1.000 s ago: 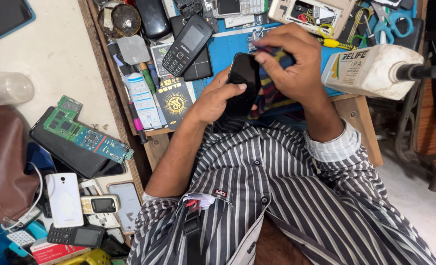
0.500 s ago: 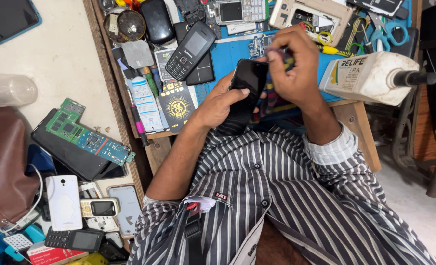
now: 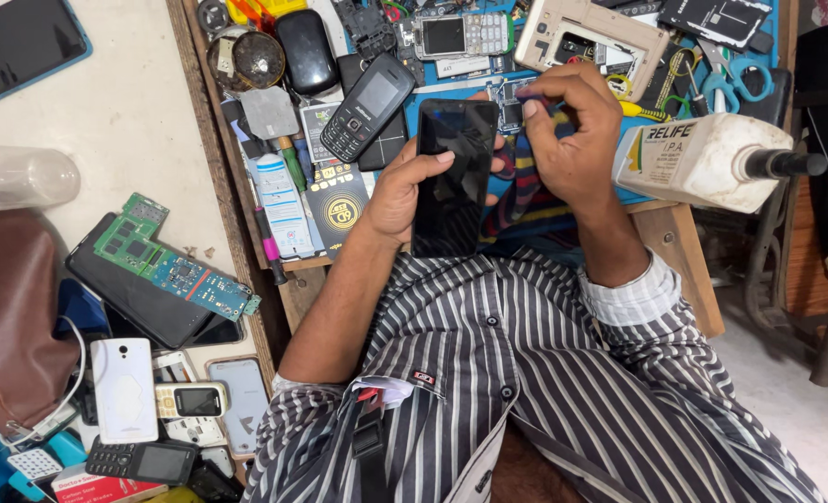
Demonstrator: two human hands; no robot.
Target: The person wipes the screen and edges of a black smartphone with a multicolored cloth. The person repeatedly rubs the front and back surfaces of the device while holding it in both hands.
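Your left hand (image 3: 404,191) holds a black smartphone (image 3: 453,177) upright over the near edge of the counter (image 3: 246,200), fingers wrapped behind it and the thumb pressed along its left side. The phone hangs above your lap, its top reaching over the blue mat (image 3: 563,200). Your right hand (image 3: 572,130) sits just right of the phone's top corner, fingers pressed together in a pinch on a small circuit piece (image 3: 510,101); whatever thin tool they may hold is too hidden to tell.

Room to move is tight. The counter's wooden edge runs just below your wrists, and your striped shirt fills the space beneath. To the right, a white plastic bottle (image 3: 703,160) with a black nozzle lies on its side at the counter's corner, close to your right forearm. To the left of the phone, a black keypad phone (image 3: 367,107) lies tilted on a dark booklet (image 3: 336,200), near your left thumb. Behind your hands the mat is crowded: a stripped grey keypad phone (image 3: 456,35), a beige phone back shell (image 3: 591,33), blue-handled scissors (image 3: 726,79), a black computer mouse (image 3: 307,48).

On the pale surface left of the counter lie a green circuit board (image 3: 167,261), a white phone (image 3: 123,389) and a brown bag (image 3: 8,317), well apart from your hands.
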